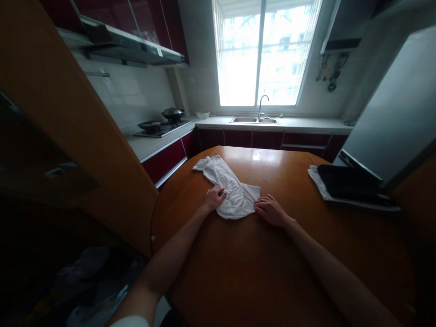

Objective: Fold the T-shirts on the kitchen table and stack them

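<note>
Cloth (pixel 229 190), white and crumpled, lies on our round wooden worktop (pixel 272 263), and we take it as our landmark. One cloth, two hands. Its long axis runs from its far-left end, toward the stove side, down to its near-right end just in front of us, where it bunches widest.

Our left hand (pixel 214 199) lies on the cloth's near-left edge, fingers spread flat and pressing down on the fabric, not pinching it. Our right hand (pixel 270 210) rests just right of the cloth's near end, fingers extended and loosely apart, their tips touching or all but touching the fabric's edge; we cannot tell which. Neither grip is clamped on anything. The left hand is the nearer to the cloth's middle; the right sits at its near corner. The far end of the cloth lies beyond both hands, up and to the left of them.

Well to the right of the cloth, at the worktop's edge, sits one dark flat tray (pixel 347 181) on a light mat. Beyond the cloth, under one bright window (pixel 262 50), runs a counter with one tap (pixel 261 103) and a sink of two basins. Far left of the cloth stands a hob with two pans (pixel 162 119).
</note>
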Motion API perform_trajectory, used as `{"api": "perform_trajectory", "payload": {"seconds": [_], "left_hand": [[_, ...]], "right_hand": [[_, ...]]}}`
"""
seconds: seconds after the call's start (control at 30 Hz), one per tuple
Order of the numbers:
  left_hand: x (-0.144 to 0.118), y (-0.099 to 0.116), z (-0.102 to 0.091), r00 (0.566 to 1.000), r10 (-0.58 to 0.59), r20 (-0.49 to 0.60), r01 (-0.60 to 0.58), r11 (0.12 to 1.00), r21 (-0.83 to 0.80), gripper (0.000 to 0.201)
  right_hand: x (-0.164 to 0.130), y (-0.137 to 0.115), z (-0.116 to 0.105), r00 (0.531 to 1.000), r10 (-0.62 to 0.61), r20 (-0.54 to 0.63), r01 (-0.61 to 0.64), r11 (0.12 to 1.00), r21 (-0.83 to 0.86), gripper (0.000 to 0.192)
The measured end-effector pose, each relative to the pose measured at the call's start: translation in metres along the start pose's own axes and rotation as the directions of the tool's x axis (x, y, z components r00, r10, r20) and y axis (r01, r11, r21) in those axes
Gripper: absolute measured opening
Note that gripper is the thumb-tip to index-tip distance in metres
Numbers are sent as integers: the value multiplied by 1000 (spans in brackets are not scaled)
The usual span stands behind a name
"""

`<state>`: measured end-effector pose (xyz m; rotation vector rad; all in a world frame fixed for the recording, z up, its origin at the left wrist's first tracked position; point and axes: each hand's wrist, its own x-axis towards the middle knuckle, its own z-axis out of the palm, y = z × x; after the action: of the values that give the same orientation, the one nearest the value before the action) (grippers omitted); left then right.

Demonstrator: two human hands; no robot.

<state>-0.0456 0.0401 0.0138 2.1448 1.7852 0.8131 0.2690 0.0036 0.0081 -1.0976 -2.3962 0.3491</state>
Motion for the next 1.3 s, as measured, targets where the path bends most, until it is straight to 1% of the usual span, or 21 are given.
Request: {"api": "perform_trajectory", "payload": {"seconds": [0.1,0.17,0.23,0.27,0.3,0.33,0.37,0.43,0.47,0.57,0.63,0.73,0.83,0.93,1.0,1.07,1.13,1.17,1.2,1.27,1.3], "left_hand": [[-13,27,12,974,196,112,-181,975,-131,27],[-25,49,21,894,391,218,-328,903,-276,28],[-33,67,27,788,548,279,-430,816,-387,29],[-35,72,29,759,589,277,-467,789,-399,28],[-34,74,30,752,611,246,-501,773,-389,28],[-31,73,30,775,603,188,-522,779,-348,26],[-26,68,29,822,559,112,-515,812,-276,24],[-14,51,24,918,395,-28,-395,912,-109,24],[-9,40,21,951,301,-65,-304,952,-38,28],[1,13,16,993,110,-44,-106,991,84,40],[2,5,16,997,80,-18,-78,993,91,29],[1,9,21,994,105,-28,-103,993,55,8],[0,19,25,991,108,-78,-110,994,-27,11],[-1,25,23,990,79,-114,-89,993,-81,15],[-2,27,19,989,76,-126,-91,989,-113,18],[-2,27,16,987,83,-137,-103,983,-150,20],[-2,27,14,985,111,-135,-133,976,-173,21],[-2,27,14,983,136,-125,-158,970,-184,21],[-2,28,14,979,174,-101,-192,961,-199,22],[-4,31,15,954,299,-4,-290,923,-253,23],[-6,33,15,927,371,58,-340,895,-288,25]], "right_hand": [[3,-1,-5,974,161,-160,-179,979,-102,54],[4,3,-7,925,256,-282,-300,946,-125,51],[3,10,-9,897,278,-344,-331,938,-104,38],[3,14,-9,899,268,-347,-315,945,-86,31],[1,17,-8,907,251,-338,-290,955,-68,26],[0,19,-7,920,231,-316,-259,964,-52,24],[-2,20,-5,936,209,-282,-229,973,-40,26],[-4,20,0,963,177,-202,-187,982,-29,28],[-4,20,2,971,169,-167,-176,984,-27,25],[-2,18,6,978,169,-125,-169,986,5,15],[1,20,4,961,199,-189,-189,979,74,19],[3,29,-7,899,304,-316,-256,949,187,25],[2,39,-24,826,413,-385,-323,905,277,28],[-3,47,-48,767,508,-394,-396,856,333,28],[-9,51,-66,731,577,-363,-514,816,264,26],[-16,54,-82,689,654,-312,-660,744,103,25],[-20,52,-91,642,698,-316,-752,654,-84,24],[-20,48,-91,646,680,-346,-754,637,-158,24],[-18,43,-88,674,633,-381,-729,652,-206,26],[-8,29,-73,781,488,-389,-596,767,-236,34],[0,21,-63,836,421,-351,-510,832,-217,38]]}}
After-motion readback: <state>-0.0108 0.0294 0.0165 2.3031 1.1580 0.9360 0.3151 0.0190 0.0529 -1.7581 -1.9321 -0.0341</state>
